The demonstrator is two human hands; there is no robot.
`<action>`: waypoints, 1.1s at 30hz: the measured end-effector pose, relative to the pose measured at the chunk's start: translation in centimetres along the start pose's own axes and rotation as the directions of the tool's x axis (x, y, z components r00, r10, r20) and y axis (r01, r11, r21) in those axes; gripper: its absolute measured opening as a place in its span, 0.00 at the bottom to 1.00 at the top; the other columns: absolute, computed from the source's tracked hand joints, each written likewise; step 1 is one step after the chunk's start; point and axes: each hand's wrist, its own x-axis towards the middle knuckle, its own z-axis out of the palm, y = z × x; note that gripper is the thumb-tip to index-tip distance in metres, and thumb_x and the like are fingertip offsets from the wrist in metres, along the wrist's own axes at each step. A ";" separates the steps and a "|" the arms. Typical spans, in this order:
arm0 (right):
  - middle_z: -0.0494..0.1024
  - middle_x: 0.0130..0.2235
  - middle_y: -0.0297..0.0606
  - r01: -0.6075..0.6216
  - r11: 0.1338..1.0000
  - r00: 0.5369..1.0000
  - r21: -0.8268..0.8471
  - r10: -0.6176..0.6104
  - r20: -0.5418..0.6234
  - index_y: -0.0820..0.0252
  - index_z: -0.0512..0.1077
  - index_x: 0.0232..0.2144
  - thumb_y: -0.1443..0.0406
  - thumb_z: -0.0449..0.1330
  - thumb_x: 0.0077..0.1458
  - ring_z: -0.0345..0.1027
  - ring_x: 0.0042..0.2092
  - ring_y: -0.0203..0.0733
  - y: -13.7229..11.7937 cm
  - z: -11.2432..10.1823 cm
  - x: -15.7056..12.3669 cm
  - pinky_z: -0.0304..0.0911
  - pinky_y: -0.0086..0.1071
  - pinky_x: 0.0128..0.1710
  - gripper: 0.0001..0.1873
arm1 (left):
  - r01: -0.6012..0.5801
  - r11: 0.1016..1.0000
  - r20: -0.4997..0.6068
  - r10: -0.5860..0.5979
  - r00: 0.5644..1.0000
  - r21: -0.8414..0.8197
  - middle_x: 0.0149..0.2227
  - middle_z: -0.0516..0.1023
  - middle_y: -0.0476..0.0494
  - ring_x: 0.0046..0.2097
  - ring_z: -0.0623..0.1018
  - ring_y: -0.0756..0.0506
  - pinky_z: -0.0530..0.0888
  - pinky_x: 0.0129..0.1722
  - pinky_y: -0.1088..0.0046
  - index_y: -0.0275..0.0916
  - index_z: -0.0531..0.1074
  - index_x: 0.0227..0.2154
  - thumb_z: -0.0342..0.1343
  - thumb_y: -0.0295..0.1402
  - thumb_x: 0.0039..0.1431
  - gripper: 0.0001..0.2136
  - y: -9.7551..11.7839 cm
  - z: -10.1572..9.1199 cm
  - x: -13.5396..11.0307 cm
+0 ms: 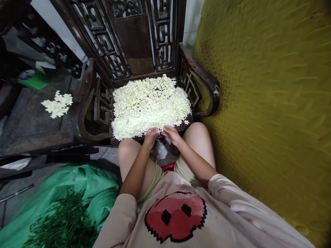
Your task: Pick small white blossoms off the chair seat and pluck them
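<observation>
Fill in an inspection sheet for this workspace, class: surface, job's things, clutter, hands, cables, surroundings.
Surface: dark carved wooden chair seat, almost fully covered.
Job's things: white flowers spread in a thick layer on the seat.
Clutter: smaller flower pile on the low table at left; green stems on a green sheet.
Hands: left hand and right hand at the layer's near edge, fingers touching flowers; grip unclear.
Cables: nothing seen.
Surroundings: yellow textured wall at right.

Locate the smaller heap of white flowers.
In the head view the smaller heap of white flowers lies far left on a dark side table, beyond the chair's armrest.
</observation>
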 end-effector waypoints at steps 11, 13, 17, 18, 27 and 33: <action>0.66 0.20 0.32 -0.306 0.952 0.944 0.029 0.307 -0.117 0.62 0.64 0.26 0.75 0.49 0.41 0.65 0.24 0.33 -0.2 -0.3 0.3 0.63 0.27 0.27 0.09 | -0.105 0.991 -0.073 0.111 0.991 0.081 0.25 0.71 0.51 0.27 0.70 0.54 0.68 0.33 0.75 0.37 0.66 0.26 0.66 0.35 0.30 0.19 -0.2 -0.1 0.3; 0.67 0.20 0.32 -0.346 0.938 0.935 0.028 0.347 -0.072 0.62 0.63 0.25 0.75 0.48 0.39 0.63 0.22 0.32 -0.2 -0.3 0.3 0.61 0.26 0.24 0.08 | -0.127 0.985 -0.062 0.135 0.989 0.117 0.24 0.70 0.51 0.27 0.70 0.54 0.68 0.31 0.76 0.36 0.67 0.26 0.66 0.35 0.30 0.18 -0.4 -0.1 0.3; 0.67 0.20 0.32 -0.315 0.948 0.949 0.037 0.314 0.017 0.62 0.64 0.24 0.73 0.48 0.38 0.57 0.19 0.30 -0.2 -0.2 0.1 0.56 0.24 0.21 0.07 | -0.162 0.969 -0.046 0.173 0.984 0.185 0.22 0.69 0.52 0.25 0.68 0.55 0.66 0.29 0.77 0.36 0.68 0.26 0.65 0.34 0.31 0.16 -0.7 0.0 0.3; 0.67 0.19 0.31 -0.304 0.952 0.952 0.042 0.303 0.033 0.62 0.64 0.24 0.72 0.47 0.38 0.55 0.19 0.30 -0.2 -0.2 0.1 0.55 0.25 0.20 0.07 | -0.165 0.967 -0.044 0.177 0.983 0.195 0.22 0.69 0.52 0.24 0.68 0.55 0.66 0.29 0.77 0.36 0.68 0.25 0.65 0.34 0.32 0.16 -0.7 0.0 0.3; 0.65 0.18 0.31 -0.285 0.958 0.958 -0.031 0.286 0.031 0.61 0.63 0.20 0.71 0.48 0.38 0.56 0.19 0.30 -0.1 0.2 -0.2 0.54 0.25 0.22 0.05 | -0.160 0.964 0.044 0.154 0.987 0.211 0.22 0.71 0.51 0.25 0.70 0.54 0.66 0.31 0.75 0.36 0.69 0.27 0.65 0.33 0.33 0.15 -0.9 0.0 0.3; 0.60 0.15 0.28 -0.220 0.971 0.971 -0.093 0.227 0.075 0.60 0.60 0.17 0.70 0.49 0.39 0.53 0.18 0.30 0.2 0.4 0.0 0.52 0.25 0.21 0.04 | -0.063 0.988 0.152 0.041 0.988 0.140 0.25 0.73 0.49 0.27 0.72 0.52 0.68 0.32 0.73 0.36 0.69 0.28 0.66 0.34 0.32 0.17 -0.7 0.1 0.0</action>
